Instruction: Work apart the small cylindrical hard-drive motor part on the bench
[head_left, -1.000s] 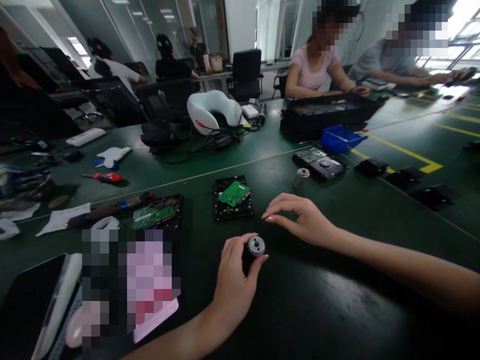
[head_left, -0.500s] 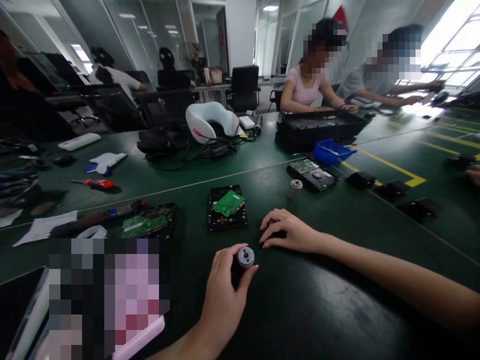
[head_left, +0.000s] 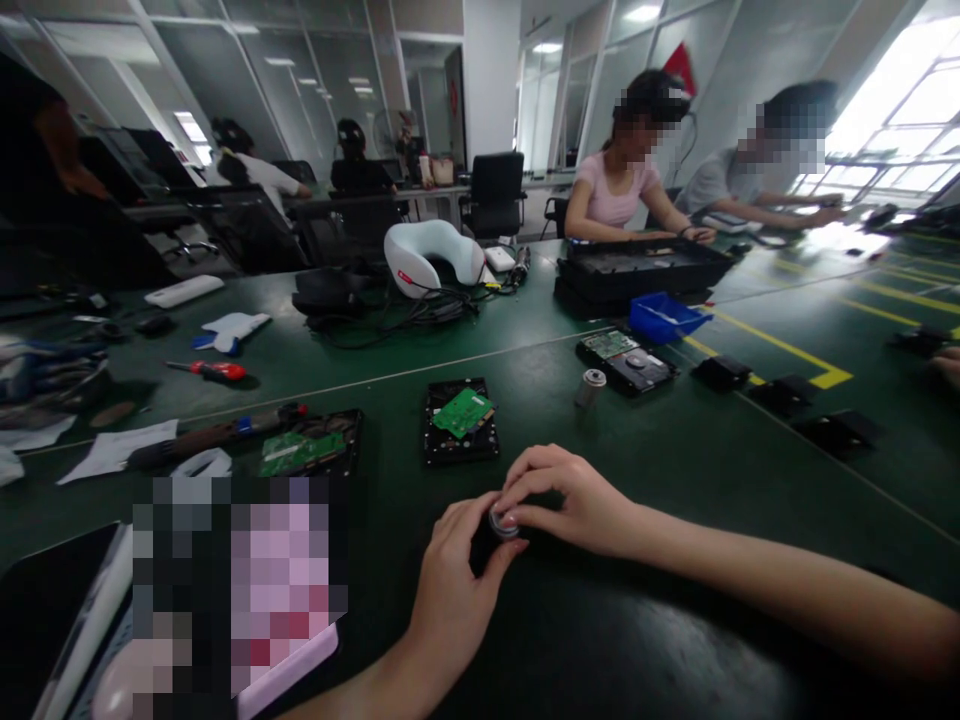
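My left hand (head_left: 454,575) is wrapped round a small metal cylinder (head_left: 505,527), holding it upright at the table's near side. From the right, my right hand (head_left: 566,495) reaches over, its thumb and fingertips closed on the cylinder's round top and hiding part of it. A similar metal cylinder (head_left: 591,388) stands behind that hand. Beyond my left hand lies a black hard drive (head_left: 459,452) with a loose green circuit board (head_left: 463,411) on top.
Another hard drive (head_left: 630,362) lies by a blue bin (head_left: 664,317). To the left are a circuit board (head_left: 304,452), a power screwdriver (head_left: 217,437), a red-handled screwdriver (head_left: 214,370) and a pink object (head_left: 289,670). A neck pillow (head_left: 420,255) and cables sit farther back; co-workers sit around.
My right hand has moved left and down onto the top of the cylinder and closed there. My left hand still holds the cylinder. The view has tilted slightly up and left.
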